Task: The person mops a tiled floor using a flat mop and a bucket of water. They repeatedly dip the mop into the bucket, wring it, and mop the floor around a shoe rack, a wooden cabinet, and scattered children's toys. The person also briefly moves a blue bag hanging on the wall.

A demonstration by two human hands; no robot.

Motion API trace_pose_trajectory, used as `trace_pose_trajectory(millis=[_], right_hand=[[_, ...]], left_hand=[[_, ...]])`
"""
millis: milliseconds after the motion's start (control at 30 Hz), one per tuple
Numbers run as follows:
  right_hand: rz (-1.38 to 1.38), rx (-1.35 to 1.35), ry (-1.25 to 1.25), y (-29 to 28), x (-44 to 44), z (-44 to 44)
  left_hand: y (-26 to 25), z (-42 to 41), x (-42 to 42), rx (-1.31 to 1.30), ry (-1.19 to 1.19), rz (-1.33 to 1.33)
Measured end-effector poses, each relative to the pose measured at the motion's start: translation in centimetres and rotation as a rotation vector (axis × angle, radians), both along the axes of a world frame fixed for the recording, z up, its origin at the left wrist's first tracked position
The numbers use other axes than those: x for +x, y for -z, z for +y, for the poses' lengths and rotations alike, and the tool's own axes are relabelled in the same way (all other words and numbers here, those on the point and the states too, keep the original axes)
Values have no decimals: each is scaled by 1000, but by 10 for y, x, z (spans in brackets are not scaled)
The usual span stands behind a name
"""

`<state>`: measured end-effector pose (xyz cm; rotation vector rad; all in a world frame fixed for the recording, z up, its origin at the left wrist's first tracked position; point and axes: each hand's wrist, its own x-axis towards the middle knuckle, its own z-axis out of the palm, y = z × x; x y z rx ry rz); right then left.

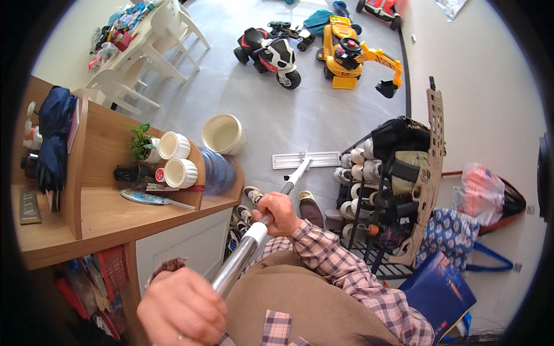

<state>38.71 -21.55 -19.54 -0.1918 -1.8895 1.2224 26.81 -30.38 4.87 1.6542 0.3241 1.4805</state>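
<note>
A flat mop's metal pole (pixel 236 261) runs diagonally up and away from my body. My left hand (pixel 181 309) is closed around the upper end of the pole, close to the camera and slightly blurred. Farther down, past a white collar (pixel 256 232), my right hand (pixel 279 214) grips the grey part of the shaft. At the far end the wide, flat mop head (pixel 281 161) lies on the grey tiled floor, beside the shoe rack. The mop head's underside is hidden.
A black shoe rack (pixel 352 216) with shoes and bags stands right. Left is a wooden cabinet (pixel 151 212) holding pots and a blue water jug (pixel 216 171). A cream bucket (pixel 223 134) stands beyond it. Farther off are a toy motorcycle (pixel 277 56) and yellow toy excavator (pixel 344 56).
</note>
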Motion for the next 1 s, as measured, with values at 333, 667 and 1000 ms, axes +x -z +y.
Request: trace_pose_trajectory(millis=[333, 667, 1000], right_hand=[[42, 50, -263, 11, -64, 83], [157, -41, -529, 20, -124, 123], [37, -46, -747, 17, -152, 140]], left_hand=[[3, 59, 15, -105, -966, -26], [24, 107, 40, -74, -1688, 115], [18, 106, -16, 39, -1110, 258]])
